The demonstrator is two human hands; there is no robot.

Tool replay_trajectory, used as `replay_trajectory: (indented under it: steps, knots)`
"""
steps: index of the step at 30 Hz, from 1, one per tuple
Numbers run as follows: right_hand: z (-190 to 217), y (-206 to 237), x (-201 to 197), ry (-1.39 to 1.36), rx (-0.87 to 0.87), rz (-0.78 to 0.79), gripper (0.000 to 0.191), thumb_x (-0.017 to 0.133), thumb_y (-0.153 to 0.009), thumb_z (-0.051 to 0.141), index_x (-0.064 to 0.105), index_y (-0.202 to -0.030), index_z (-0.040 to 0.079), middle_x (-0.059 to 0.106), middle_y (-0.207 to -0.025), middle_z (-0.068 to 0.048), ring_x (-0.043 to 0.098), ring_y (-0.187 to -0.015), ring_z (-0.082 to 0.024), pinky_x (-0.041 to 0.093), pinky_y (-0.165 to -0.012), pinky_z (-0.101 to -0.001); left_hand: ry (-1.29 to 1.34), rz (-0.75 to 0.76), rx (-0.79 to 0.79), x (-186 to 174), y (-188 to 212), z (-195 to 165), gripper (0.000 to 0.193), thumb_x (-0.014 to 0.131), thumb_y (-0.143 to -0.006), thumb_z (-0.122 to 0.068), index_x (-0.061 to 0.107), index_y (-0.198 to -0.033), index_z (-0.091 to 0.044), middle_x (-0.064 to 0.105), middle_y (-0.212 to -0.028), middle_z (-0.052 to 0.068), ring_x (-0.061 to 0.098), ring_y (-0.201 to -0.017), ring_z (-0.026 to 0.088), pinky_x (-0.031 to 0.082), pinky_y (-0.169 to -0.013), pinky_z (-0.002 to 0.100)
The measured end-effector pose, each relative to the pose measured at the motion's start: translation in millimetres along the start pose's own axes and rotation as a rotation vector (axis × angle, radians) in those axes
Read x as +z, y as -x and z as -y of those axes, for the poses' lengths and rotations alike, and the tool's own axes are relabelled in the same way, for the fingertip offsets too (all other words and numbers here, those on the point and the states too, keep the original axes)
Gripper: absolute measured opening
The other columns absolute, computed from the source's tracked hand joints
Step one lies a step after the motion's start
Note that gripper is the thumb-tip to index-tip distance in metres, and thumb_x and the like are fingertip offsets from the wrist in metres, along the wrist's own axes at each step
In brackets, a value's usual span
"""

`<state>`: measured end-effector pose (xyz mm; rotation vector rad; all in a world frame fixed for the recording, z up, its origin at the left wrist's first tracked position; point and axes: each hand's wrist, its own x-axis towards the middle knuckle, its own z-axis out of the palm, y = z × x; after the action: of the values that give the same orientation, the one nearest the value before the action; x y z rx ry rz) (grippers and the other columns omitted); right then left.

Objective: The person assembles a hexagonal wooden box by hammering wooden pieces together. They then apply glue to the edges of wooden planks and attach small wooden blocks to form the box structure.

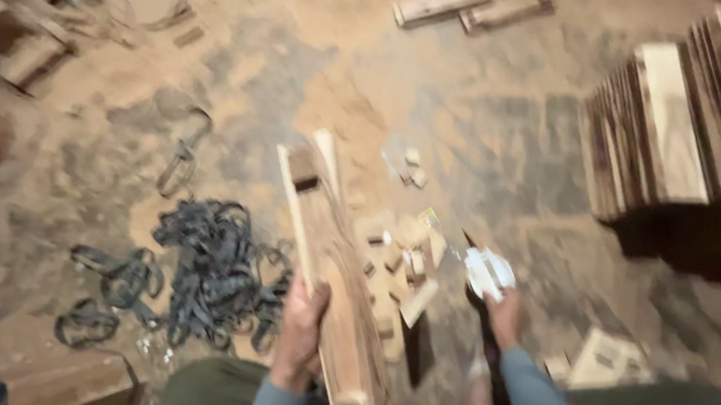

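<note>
Left hand: the left hand [301, 329] reaches forward from a blue sleeve, its grip wrapped around the edge of a long pale wooden plank [333, 285].
Plank: tilted, one end near the person, the other pointing away over the sawdust-covered floor [467, 125].
Right hand: the right hand [505, 314] is closed on a small white object [488, 272], too blurred to identify, perhaps a tool.
Nearby: small pale wood offcuts [402, 269] lie between the hands; a tangle of dark straps [203, 276] lies left.

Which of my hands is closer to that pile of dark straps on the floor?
Left. Your left hand grips the wooden plank right beside the dark straps; your right hand, holding a white object, is farther off.
</note>
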<state>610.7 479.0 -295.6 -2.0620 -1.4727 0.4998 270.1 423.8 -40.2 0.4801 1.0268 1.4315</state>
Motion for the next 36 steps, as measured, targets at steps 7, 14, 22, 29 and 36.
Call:
replay_trajectory:
  steps: [7, 14, 22, 29, 36]
  knots:
    - [-17.5, 8.8, 22.2, 0.132, 0.095, 0.082, 0.034, 0.080, -0.083, 0.026, 0.074, -0.111, 0.008, 0.074, -0.104, -0.021, 0.068, -0.100, -0.041, 0.054, -0.086, -0.0506, 0.116, -0.044, -0.039, 12.6, -5.1, -1.7, 0.058, 0.063, -0.093, -0.016, 0.042, -0.147, -0.012, 0.065, -0.127, 0.007, 0.067, -0.107, 0.017, 0.056, -0.091, 0.034]
    - [-36.1, 27.4, 12.5, 0.270, -0.159, 0.041, 0.021, 0.074, -0.086, 0.018, 0.073, -0.106, 0.013, 0.074, -0.105, -0.016, 0.068, -0.103, -0.038, 0.054, -0.090, -0.0488, 0.068, -0.030, -0.010, 13.9, -6.6, -6.6, 0.046, 0.063, -0.099, -0.019, 0.048, -0.139, -0.002, 0.068, -0.116, 0.013, 0.068, -0.097, 0.020, 0.058, -0.082, 0.035]
    - [-52.2, 40.8, -13.4, 0.216, -0.092, 0.082, 0.032, 0.053, -0.094, 0.011, 0.064, -0.125, 0.010, 0.066, -0.126, -0.019, 0.061, -0.114, -0.042, 0.050, -0.092, -0.0528, -0.009, -0.010, 0.045, 11.9, 1.2, -4.0, 0.049, 0.062, -0.101, -0.018, 0.045, -0.143, -0.001, 0.066, -0.122, 0.013, 0.067, -0.103, 0.021, 0.057, -0.088, 0.036]
    - [-32.2, 17.8, -10.1, 0.355, -0.290, 0.139, 0.024, 0.059, -0.090, 0.014, 0.073, -0.108, 0.008, 0.067, -0.115, -0.017, 0.064, -0.105, -0.040, 0.052, -0.087, -0.0520, 0.018, 0.010, 0.061, 21.0, 6.3, -12.8, 0.064, 0.061, -0.099, -0.016, 0.034, -0.156, -0.005, 0.060, -0.136, 0.011, 0.062, -0.117, 0.019, 0.052, -0.098, 0.034]
    - [-12.1, 10.9, -2.1, 0.483, -0.196, 0.314, 0.021, 0.058, -0.093, 0.017, 0.075, -0.102, 0.010, 0.066, -0.108, -0.018, 0.067, -0.098, -0.040, 0.054, -0.083, -0.0519, -0.067, 0.013, 0.096, 31.2, 0.9, -14.7, 0.069, 0.061, -0.100, -0.016, 0.029, -0.159, -0.005, 0.058, -0.139, 0.014, 0.059, -0.120, 0.021, 0.051, -0.100, 0.035]
